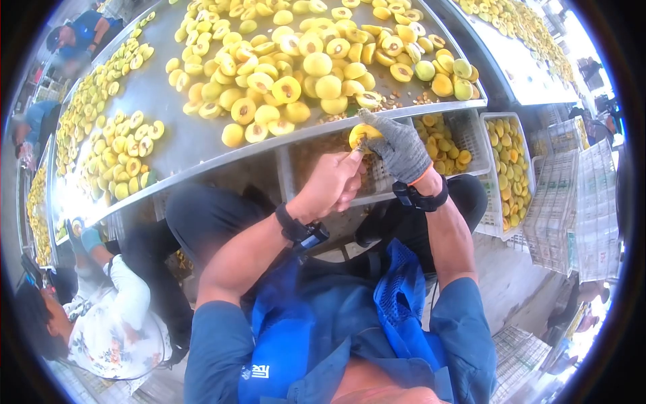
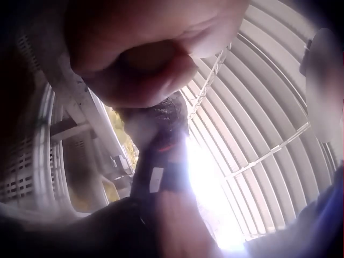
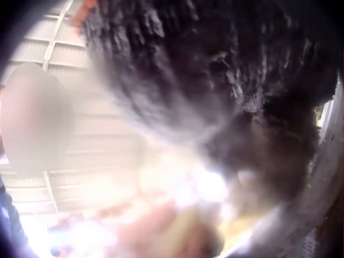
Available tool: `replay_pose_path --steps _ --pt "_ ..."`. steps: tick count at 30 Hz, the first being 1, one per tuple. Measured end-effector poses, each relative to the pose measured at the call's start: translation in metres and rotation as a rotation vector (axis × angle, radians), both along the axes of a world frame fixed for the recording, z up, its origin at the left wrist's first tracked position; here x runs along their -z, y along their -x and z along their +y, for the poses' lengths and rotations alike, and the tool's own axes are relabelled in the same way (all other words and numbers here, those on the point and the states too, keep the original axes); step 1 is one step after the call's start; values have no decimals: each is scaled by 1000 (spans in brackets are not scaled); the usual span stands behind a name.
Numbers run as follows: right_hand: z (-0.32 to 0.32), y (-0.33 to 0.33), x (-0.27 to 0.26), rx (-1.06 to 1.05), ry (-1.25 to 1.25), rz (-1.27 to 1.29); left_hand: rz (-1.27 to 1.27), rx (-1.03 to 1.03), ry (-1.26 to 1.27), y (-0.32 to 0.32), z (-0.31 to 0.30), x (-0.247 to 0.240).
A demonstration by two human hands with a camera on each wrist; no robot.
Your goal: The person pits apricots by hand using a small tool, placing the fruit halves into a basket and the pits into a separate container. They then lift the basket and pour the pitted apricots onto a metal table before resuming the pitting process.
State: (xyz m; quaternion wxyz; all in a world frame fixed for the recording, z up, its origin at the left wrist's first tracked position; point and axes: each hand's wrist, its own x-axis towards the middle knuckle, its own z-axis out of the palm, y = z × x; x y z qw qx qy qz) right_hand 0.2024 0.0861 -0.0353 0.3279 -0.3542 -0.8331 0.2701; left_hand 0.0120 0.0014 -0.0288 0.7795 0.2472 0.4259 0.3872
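Note:
My bare left hand (image 1: 328, 183) is curled in a fist near the table's front edge in the head view. It grips a small metal tool (image 1: 362, 143), whose tip meets the cut face of a yellow apricot (image 1: 364, 135); the tool's handle is hidden in the fist. In a grey knit glove, my right hand (image 1: 398, 145) pinches that apricot between thumb and fingers. The left wrist view shows the curled fingers (image 2: 145, 64) close up, with the gloved hand (image 2: 161, 115) behind them. Blurred dark glove (image 3: 215, 70) fills much of the right wrist view.
Many halved apricots (image 1: 286, 89) lie on the metal table (image 1: 178, 145), with loose pits near its edge. Below the edge stand white crates (image 1: 481, 145), some holding apricots. Stacked crates (image 1: 572, 209) rise at the right. Another person (image 1: 111, 323) sits at the left.

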Motion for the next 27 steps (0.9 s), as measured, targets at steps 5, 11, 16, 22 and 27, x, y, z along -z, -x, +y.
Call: replay_pose_path --steps 5,11,16,22,27 --pt "-8 6 6 72 -69 -24 124 -28 -81 -9 1 6" --pt "0 1 10 26 -27 -5 281 -23 -179 -14 3 11" --pt "-4 4 7 52 -109 -4 286 -36 -235 -8 3 10" --pt "-4 -4 0 -24 -27 -87 580 5 -503 -5 6 34" --pt "-9 2 -11 -96 -42 -2 93 55 -5 -11 -6 3"
